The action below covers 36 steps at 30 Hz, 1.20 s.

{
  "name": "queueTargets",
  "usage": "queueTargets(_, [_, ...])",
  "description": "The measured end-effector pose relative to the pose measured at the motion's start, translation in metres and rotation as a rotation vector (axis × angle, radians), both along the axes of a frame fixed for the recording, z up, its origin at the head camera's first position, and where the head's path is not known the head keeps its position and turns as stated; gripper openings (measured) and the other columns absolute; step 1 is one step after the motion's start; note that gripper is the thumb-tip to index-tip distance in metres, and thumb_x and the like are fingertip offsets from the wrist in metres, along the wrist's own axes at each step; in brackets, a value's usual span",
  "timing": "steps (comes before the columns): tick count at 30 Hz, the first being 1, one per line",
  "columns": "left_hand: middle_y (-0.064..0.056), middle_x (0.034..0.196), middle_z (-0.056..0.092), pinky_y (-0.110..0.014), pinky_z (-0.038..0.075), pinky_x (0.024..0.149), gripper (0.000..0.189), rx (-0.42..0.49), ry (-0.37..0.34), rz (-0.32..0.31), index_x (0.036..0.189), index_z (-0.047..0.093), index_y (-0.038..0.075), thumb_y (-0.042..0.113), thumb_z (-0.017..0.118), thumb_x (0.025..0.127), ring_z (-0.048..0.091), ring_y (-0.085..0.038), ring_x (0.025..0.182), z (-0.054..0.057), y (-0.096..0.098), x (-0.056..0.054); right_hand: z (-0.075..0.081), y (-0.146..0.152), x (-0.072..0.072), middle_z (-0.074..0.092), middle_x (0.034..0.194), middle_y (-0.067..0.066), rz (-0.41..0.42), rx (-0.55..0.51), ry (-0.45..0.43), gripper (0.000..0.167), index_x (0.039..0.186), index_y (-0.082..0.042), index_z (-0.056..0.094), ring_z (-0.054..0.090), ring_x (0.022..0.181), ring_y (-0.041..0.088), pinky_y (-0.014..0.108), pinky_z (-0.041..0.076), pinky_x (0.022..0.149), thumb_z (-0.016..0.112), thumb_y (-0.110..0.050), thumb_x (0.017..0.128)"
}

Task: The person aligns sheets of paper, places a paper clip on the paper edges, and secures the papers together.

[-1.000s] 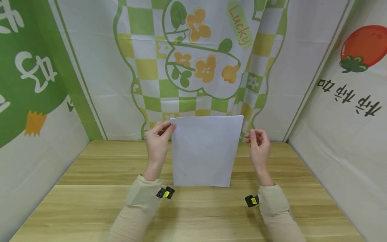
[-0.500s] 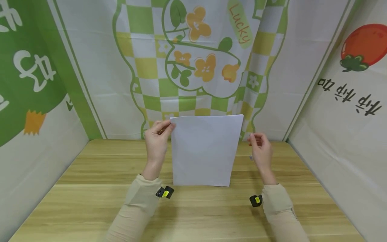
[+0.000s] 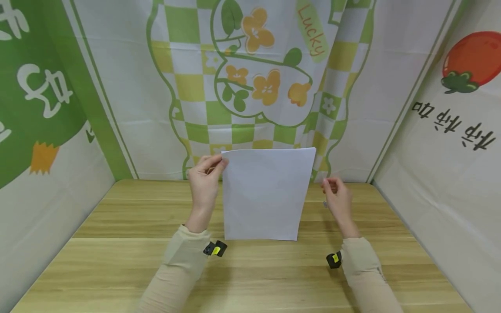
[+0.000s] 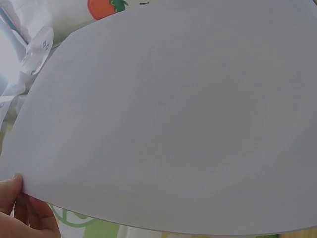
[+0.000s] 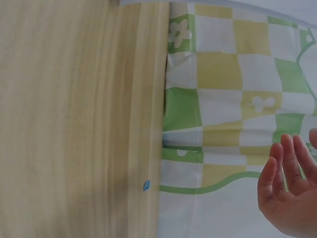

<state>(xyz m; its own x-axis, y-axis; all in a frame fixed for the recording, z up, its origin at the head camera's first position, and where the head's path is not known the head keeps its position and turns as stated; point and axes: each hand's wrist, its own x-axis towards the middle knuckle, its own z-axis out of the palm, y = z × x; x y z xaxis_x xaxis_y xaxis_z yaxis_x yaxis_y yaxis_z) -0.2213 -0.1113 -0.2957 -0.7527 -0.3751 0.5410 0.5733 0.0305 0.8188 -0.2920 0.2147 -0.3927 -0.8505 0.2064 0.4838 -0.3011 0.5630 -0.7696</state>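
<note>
A blank white sheet of paper [image 3: 268, 195] stands nearly upright over the table in the head view, its bottom edge close to the wood. My left hand [image 3: 204, 180] pinches its upper left corner between thumb and fingers. In the left wrist view the paper [image 4: 168, 119] fills most of the picture, with the left hand [image 4: 27, 210] at the lower left corner. To the right of the paper, apart from it, my right hand [image 3: 338, 200] is raised with bent fingers and nothing in them. A small blue thing [image 5: 146, 185] lies on the table near its back edge.
The wooden table [image 3: 250, 278] meets a checked green and yellow curtain [image 3: 195, 113] at the back. Printed cloth walls close in the left and right sides. A black wrist camera [image 3: 334, 260] sticks inward from the right sleeve.
My right hand has moved down and slightly right, away from the paper. The small blue thing has come into view beside it. My left hand and the paper stay almost still.
</note>
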Motion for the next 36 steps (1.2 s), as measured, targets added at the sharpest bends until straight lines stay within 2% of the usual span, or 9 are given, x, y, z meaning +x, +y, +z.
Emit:
queueTargets(4, [0.007, 0.078, 0.061, -0.014, 0.048, 0.070, 0.016, 0.005, 0.004, -0.009, 0.094, 0.069, -0.013, -0.003, 0.069, 0.082, 0.058, -0.004, 0.075, 0.001, 0.001, 0.000, -0.004, 0.003, -0.003, 0.068, 0.099, 0.020, -0.006, 0.042, -0.047, 0.030, 0.109, 0.002, 0.061, 0.066, 0.088, 0.033, 0.014, 0.046, 0.068, 0.052, -0.025, 0.098])
queueTargets(7, [0.008, 0.078, 0.061, -0.014, 0.048, 0.070, 0.016, 0.006, 0.001, -0.011, 0.095, 0.069, -0.013, -0.004, 0.069, 0.082, 0.057, -0.004, 0.076, 0.000, 0.001, 0.000, -0.007, 0.005, -0.004, 0.068, 0.102, 0.021, -0.005, 0.077, -0.084, 0.032, 0.110, 0.003, 0.061, 0.066, 0.090, 0.034, 0.029, 0.053, 0.074, 0.051, -0.025, 0.099])
queueTargets(10, [0.008, 0.078, 0.061, -0.014, 0.048, 0.070, 0.016, 0.005, -0.003, -0.009, 0.095, 0.069, -0.013, -0.004, 0.069, 0.082, 0.057, -0.004, 0.076, 0.000, 0.001, 0.000, -0.010, 0.007, -0.006, 0.067, 0.103, 0.022, 0.001, 0.106, -0.113, 0.031, 0.111, 0.004, 0.060, 0.065, 0.092, 0.035, 0.040, 0.054, 0.078, 0.050, -0.023, 0.099])
queueTargets(16, [0.008, 0.077, 0.060, -0.015, 0.047, 0.070, 0.016, 0.005, -0.007, -0.011, 0.095, 0.069, -0.013, -0.003, 0.069, 0.082, 0.057, -0.004, 0.076, 0.000, 0.001, 0.001, -0.016, 0.011, -0.012, 0.068, 0.104, 0.020, 0.008, 0.154, -0.162, 0.031, 0.110, 0.002, 0.062, 0.065, 0.094, 0.033, 0.035, 0.055, 0.073, 0.049, -0.024, 0.099])
queueTargets(23, [0.007, 0.077, 0.061, -0.013, 0.047, 0.068, 0.016, 0.011, 0.000, -0.010, 0.095, 0.069, -0.013, -0.004, 0.069, 0.082, 0.057, -0.004, 0.075, 0.001, 0.001, 0.002, -0.020, 0.013, -0.016, 0.065, 0.107, 0.025, 0.004, 0.199, -0.189, 0.030, 0.112, 0.004, 0.060, 0.063, 0.097, 0.038, 0.047, 0.050, 0.085, 0.051, -0.020, 0.098])
queueTargets(29, [0.005, 0.078, 0.061, -0.013, 0.046, 0.067, 0.015, -0.003, 0.011, -0.007, 0.094, 0.069, -0.013, -0.003, 0.069, 0.082, 0.056, -0.004, 0.075, 0.001, 0.001, 0.002, -0.021, 0.014, -0.020, 0.064, 0.108, 0.027, -0.001, 0.230, -0.211, 0.031, 0.114, 0.006, 0.059, 0.062, 0.098, 0.039, 0.048, 0.049, 0.086, 0.050, -0.019, 0.098])
queueTargets(36, [0.008, 0.077, 0.061, -0.013, 0.046, 0.067, 0.016, 0.003, -0.005, -0.008, 0.095, 0.070, -0.012, -0.003, 0.070, 0.082, 0.055, -0.004, 0.076, 0.001, 0.001, 0.003, -0.024, 0.017, -0.022, 0.062, 0.111, 0.027, 0.033, 0.312, -0.271, 0.034, 0.117, 0.008, 0.057, 0.059, 0.102, 0.039, 0.049, 0.047, 0.088, 0.048, -0.019, 0.098])
